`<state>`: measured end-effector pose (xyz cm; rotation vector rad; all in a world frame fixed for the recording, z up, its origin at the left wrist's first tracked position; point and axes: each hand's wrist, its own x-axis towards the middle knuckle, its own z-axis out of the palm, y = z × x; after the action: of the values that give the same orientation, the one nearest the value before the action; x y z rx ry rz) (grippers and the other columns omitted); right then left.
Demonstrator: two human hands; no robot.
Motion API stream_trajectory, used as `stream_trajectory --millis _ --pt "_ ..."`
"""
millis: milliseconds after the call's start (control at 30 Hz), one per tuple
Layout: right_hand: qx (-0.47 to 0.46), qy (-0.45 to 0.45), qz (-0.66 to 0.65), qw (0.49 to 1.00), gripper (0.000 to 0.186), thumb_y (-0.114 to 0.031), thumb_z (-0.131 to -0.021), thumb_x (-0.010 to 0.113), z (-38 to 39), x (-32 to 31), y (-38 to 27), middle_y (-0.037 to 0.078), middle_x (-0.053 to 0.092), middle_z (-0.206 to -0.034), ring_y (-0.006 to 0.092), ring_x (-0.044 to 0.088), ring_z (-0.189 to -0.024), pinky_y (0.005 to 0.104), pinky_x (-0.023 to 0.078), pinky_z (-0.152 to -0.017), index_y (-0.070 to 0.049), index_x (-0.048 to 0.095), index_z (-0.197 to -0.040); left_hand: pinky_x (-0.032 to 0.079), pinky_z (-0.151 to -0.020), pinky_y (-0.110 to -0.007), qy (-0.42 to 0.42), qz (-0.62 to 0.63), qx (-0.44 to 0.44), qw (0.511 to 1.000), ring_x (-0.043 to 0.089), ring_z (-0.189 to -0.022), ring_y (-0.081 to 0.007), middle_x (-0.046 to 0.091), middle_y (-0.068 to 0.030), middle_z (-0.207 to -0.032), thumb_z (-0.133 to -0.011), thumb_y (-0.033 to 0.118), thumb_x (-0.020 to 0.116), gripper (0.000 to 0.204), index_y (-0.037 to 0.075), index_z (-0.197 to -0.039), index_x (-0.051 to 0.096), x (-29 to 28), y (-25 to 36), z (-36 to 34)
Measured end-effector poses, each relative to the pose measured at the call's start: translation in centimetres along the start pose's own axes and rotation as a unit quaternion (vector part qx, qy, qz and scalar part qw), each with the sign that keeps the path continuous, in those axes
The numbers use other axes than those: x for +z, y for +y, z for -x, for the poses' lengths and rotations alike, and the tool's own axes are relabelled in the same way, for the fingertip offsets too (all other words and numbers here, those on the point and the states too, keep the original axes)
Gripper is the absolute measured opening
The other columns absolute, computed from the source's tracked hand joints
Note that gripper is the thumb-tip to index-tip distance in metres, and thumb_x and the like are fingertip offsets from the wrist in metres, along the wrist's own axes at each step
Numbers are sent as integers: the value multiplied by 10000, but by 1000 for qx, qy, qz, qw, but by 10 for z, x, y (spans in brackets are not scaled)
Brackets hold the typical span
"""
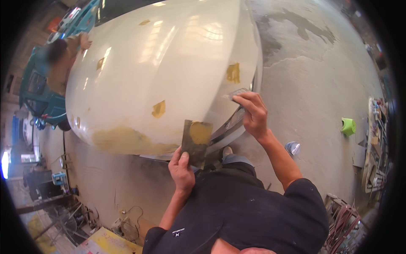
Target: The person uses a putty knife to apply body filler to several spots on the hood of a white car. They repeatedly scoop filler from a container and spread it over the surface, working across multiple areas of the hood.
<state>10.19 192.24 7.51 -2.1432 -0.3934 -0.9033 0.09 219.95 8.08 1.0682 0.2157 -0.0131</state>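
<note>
My left hand (181,171) is closed on the lower edge of a dark rectangular putty board (193,149), thumb on top. A thick patch of yellow filler putty (200,132) lies on its upper part. My right hand (255,115) pinches a thin, greyish putty spreader (238,93) over the right front of a white car hood (177,55), near the headlight (228,124). Whether the spreader's edge touches the panel I cannot tell. Yellow filler patches mark the hood: one (233,73) just beyond the spreader, one (158,109) left of the board, and a wide smear (122,140) along the front edge.
Across the hood at far left, another person (63,63) leans on its side, beside a teal vehicle (38,91). On the concrete floor to the right stand a green stool (348,126) and a small can (292,148). A cluttered cart (374,148) lines the far right.
</note>
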Motion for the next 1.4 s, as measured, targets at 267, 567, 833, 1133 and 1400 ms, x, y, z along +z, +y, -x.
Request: stream_trajectory --millis 267,567,833,1133,1400 --pt "-93 -69 8 993 443 46 -770 668 -7 -3 -71 70 713 -1158 290 680 -1121 517 512 -1075 -163 821 -1129 484 -1047 -278 -20 -126 37 991 637 -1177 -144 704 -105 -1308 -1086 95 561 410 -105 -1443 589 -1 -4 0" --pt "-142 -150 -11 978 430 -20 -774 664 16 -1 -55 36 681 -1117 244 666 -1079 513 491 -1090 -160 786 -1162 518 -1001 -283 37 -61 46 996 657 -1125 -151 707 -114 -1276 -1096 93 547 389 -97 -1433 585 8 0 0" --pt "-14 22 104 994 427 114 -847 613 -29 16 88 72 734 -1098 306 681 -1067 436 522 -962 -107 794 -1163 544 -994 -339 49 -23 101 993 691 -1085 -208 718 -127 -1226 -1070 85 517 337 -85 -1346 610 2 13 -7" --pt "2 14 152 988 467 84 -837 602 -36 44 133 42 735 -1135 296 675 -1093 427 510 -988 -158 791 -1189 540 -1013 -338 57 -21 61 996 679 -1115 -205 710 -151 -1259 -1058 58 533 375 -118 -1383 599 -10 -4 9" --pt "9 5 136 991 449 68 -811 616 0 57 99 63 705 -1124 313 657 -1091 449 518 -991 -111 789 -1184 545 -1002 -337 49 -7 38 998 681 -1106 -201 710 -146 -1250 -1057 55 531 369 -118 -1375 602 -8 -10 5"
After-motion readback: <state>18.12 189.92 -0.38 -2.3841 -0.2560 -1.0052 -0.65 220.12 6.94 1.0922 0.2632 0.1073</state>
